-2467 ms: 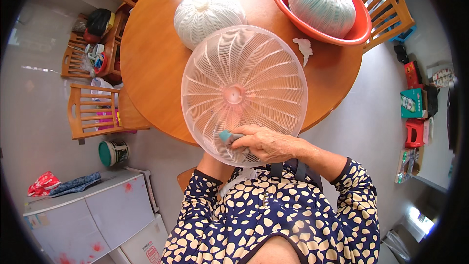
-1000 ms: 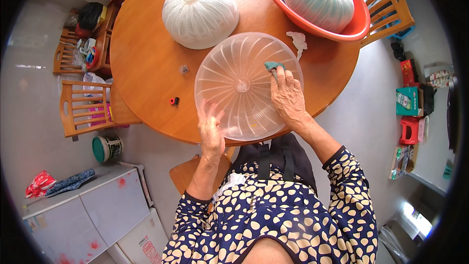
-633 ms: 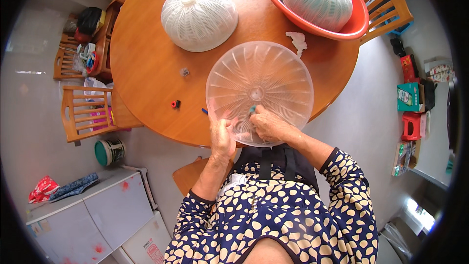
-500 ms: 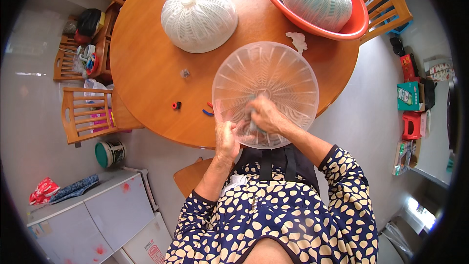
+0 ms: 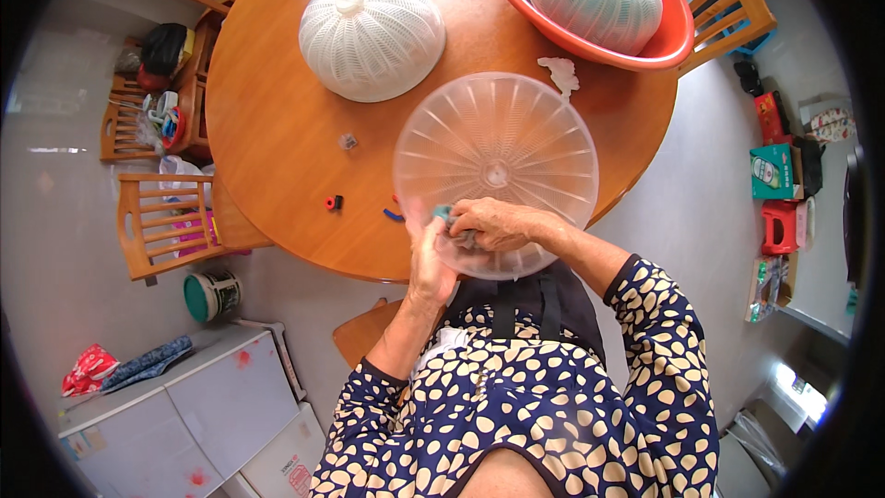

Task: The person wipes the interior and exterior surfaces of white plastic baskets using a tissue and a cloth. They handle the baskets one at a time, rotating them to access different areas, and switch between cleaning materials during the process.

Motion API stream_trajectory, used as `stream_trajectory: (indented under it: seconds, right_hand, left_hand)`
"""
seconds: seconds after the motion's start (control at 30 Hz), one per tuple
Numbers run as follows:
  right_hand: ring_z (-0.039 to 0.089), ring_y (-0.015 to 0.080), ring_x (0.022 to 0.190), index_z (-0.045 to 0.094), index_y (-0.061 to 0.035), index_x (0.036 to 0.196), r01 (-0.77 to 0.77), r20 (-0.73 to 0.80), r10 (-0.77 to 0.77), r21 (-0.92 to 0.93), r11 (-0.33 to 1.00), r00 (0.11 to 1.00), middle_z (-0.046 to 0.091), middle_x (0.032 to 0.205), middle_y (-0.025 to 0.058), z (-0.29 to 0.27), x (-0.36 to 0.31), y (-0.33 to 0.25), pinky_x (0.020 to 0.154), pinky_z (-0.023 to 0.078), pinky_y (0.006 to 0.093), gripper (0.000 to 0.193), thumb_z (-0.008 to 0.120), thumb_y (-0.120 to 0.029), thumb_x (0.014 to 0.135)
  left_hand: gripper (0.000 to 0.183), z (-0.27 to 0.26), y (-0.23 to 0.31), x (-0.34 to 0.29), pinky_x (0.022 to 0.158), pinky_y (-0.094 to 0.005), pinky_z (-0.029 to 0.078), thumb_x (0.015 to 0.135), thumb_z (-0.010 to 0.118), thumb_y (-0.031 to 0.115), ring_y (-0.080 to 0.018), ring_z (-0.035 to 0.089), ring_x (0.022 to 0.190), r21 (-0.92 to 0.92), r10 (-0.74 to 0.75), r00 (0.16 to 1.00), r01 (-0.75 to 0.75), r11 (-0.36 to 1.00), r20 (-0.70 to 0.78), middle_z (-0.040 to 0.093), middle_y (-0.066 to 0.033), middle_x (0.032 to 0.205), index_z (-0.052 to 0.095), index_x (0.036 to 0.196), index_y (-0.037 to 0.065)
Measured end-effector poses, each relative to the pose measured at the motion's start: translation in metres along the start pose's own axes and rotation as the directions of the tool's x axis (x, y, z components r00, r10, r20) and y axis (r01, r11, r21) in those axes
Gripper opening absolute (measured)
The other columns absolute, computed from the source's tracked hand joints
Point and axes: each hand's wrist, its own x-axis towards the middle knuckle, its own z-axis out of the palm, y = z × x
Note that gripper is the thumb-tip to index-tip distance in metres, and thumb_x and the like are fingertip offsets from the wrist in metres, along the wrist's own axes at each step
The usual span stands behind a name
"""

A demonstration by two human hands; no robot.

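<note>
A round, translucent mesh food cover (image 5: 498, 124) is tilted with its hollow side facing me, over the near edge of the table. My left hand (image 5: 430, 263) grips its lower left rim, with some fingers seen through the plastic. Inside the cover, close to that rim, my right hand (image 5: 498, 223) is closed on a bunched grey-green cloth (image 5: 443, 213). The cloth lies against the mesh beside my left hand. Farther off, a white mesh food cover (image 5: 371, 41) rests dome-up on the table. Another mesh cover (image 5: 595, 0) sits dome-up in a red basin (image 5: 679, 32).
On the round wooden table (image 5: 267, 120) lie a crumpled white tissue (image 5: 560, 76), a small clear piece (image 5: 348, 141), a red-and-black bit (image 5: 335, 203) and a blue curved strip (image 5: 393, 216). Wooden chairs (image 5: 166, 221) stand around it. A bucket (image 5: 212, 295) is on the floor at left.
My right hand has moved from near the cover's centre toward its lower left rim with the cloth. My left hand keeps its hold, and the cover has shifted slightly.
</note>
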Motion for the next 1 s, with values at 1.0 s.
stream_trajectory:
  seconds: [1.0]
  right_hand:
    - [0.055,0.0376,0.110,0.063,-0.0011,0.106,-0.066,-0.382,0.201,0.337,0.939,0.902,0.058,0.114,0.0203,0.018,0.003,0.007,0.095,0.043,0.0441,0.036,0.051,0.000,0.073]
  left_hand:
    - [0.048,0.008,0.011,0.024,0.081,-0.0576,0.053,0.101,0.035,0.038,-0.0376,0.053,0.115,0.082,0.146,0.988,-0.149,0.985,0.046,0.045,-0.0164,0.134,0.023,0.147,0.033]
